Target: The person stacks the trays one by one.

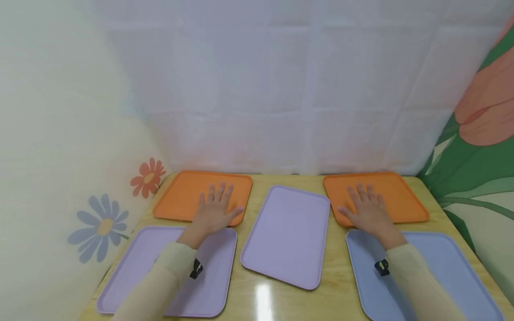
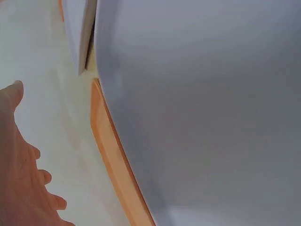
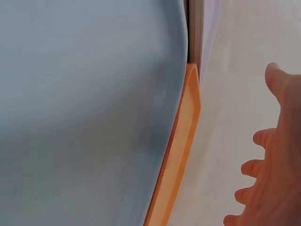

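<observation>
Orange trays (image 1: 180,194) (image 1: 395,196), empty hands (image 1: 213,214) (image 1: 369,214) outspread, lilac middle tray (image 1: 287,236) whole only in head view

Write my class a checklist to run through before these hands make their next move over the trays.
1. Left hand free: ok; fingers spread, holding nothing.
2. Right hand free: ok; fingers spread, holding nothing.
3. Centre purple tray bare: ok; nothing lies on it.
4. Centre purple tray square with the others: not ok; it sits at a slant on the table.
5. Gap between that tray and the right orange tray: cannot tell; a corner meets its edge in the head view.
6. Blue tray wholly bare: cannot tell; the right sleeve covers part.
</observation>
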`<state>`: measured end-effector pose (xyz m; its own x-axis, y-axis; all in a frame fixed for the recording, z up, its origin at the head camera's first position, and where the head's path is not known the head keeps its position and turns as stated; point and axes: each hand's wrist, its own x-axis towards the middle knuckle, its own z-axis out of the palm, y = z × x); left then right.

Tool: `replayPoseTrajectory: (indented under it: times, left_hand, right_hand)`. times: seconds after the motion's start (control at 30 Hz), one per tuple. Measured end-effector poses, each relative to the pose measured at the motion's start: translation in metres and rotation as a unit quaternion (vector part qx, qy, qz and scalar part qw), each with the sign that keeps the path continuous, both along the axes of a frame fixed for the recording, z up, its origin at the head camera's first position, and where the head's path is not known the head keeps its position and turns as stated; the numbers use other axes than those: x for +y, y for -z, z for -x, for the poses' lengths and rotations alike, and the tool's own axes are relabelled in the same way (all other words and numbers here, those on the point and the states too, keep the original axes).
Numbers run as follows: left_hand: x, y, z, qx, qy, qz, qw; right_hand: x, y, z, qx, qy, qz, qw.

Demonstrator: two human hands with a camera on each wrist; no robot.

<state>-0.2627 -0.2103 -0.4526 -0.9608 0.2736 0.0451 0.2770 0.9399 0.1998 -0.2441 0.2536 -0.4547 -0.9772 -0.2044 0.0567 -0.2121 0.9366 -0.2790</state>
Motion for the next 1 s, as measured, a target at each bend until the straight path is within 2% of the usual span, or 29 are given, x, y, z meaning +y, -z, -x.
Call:
replayPoseTrajectory:
  times: [0.27, 0.43, 0.53, 0.67, 0.77, 0.87, 1.0]
  left_hand:
    - [0.021, 0.003, -0.002, 0.012, 0.021, -0.006, 0.9997]
    - [0.035, 0.0, -0.008, 0.017, 0.033, -0.033, 0.9988]
    - [0.044, -0.003, -0.011, -0.001, 0.028, -0.048, 0.9985]
    - [0.054, -0.004, -0.012, -0.051, 0.015, -0.072, 0.996]
    - [0.059, -0.002, -0.014, -0.076, 0.009, -0.078, 0.994]
    - [0.063, 0.002, -0.015, -0.08, 0.021, -0.067, 0.9943]
    - [0.067, 0.007, -0.014, -0.093, 0.038, -0.058, 0.9932]
  right_hand:
    - [-0.016, 0.006, -0.003, 0.03, -0.016, 0.0, 0.9994]
    - [-0.027, 0.007, -0.006, 0.033, -0.023, 0.032, 0.9987]
    - [-0.035, 0.008, -0.007, 0.014, -0.02, 0.057, 0.9981]
    - [-0.043, 0.01, -0.006, -0.014, -0.007, 0.087, 0.9961]
    - [-0.047, 0.013, -0.005, -0.024, -0.001, 0.112, 0.9934]
    - [-0.05, 0.015, -0.003, -0.027, 0.002, 0.134, 0.9907]
    - [-0.052, 0.016, 0.0, -0.036, 0.01, 0.133, 0.9904]
